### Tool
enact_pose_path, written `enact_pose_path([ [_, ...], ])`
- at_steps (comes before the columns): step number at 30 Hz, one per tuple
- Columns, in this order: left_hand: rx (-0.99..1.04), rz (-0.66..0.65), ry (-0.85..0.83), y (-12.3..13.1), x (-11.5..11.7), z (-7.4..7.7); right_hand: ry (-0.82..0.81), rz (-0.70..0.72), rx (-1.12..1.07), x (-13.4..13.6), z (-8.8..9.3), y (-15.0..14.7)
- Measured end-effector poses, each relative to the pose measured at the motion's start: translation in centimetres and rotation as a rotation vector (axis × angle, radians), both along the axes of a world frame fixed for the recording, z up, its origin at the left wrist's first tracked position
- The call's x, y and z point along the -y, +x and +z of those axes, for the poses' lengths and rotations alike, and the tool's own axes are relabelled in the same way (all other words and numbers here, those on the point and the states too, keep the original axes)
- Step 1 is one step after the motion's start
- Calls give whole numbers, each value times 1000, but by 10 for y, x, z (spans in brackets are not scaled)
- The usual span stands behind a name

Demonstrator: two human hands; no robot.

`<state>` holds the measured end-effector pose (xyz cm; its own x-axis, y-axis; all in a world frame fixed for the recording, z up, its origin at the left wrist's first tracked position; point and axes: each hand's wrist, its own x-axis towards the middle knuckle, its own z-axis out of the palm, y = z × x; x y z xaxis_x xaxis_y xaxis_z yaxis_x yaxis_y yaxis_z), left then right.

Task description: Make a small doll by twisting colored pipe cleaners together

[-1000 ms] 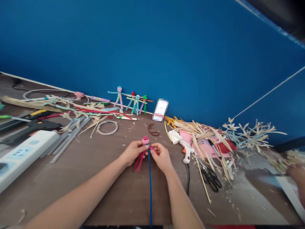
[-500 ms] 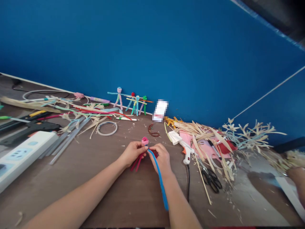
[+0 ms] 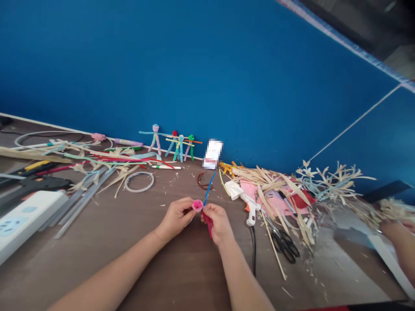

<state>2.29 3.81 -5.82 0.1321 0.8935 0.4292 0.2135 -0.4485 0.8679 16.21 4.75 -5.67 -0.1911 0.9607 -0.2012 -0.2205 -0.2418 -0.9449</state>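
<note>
Pink coiled piece is held up over the worktop, between both sets of fingers. From my end, the left fingers pinch its edge; the right fingers grip the blue stem and crimson ends just beside it. The coil is formed, but the stem juts loose beyond the fingers, so I judge it partly built, with winding left. Farther beyond the fingers stand four complete-looking figures. I can read no brand or label; the screen there is pixelated.
</note>
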Motion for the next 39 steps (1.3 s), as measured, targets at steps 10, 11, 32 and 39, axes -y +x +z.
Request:
enact_pose_path([
  [10,96,28,-87,2,1,4,181,-65,99,1,5,3],
  [11,105,23,-102,2,0,3,275,-87,152,2,6,2],
  [32,652,-118,-484,12,5,3,976,-226,746,19,15,0],
  [39,618,-63,-455,12,7,6,1041,-205,890,23,20,4],
])
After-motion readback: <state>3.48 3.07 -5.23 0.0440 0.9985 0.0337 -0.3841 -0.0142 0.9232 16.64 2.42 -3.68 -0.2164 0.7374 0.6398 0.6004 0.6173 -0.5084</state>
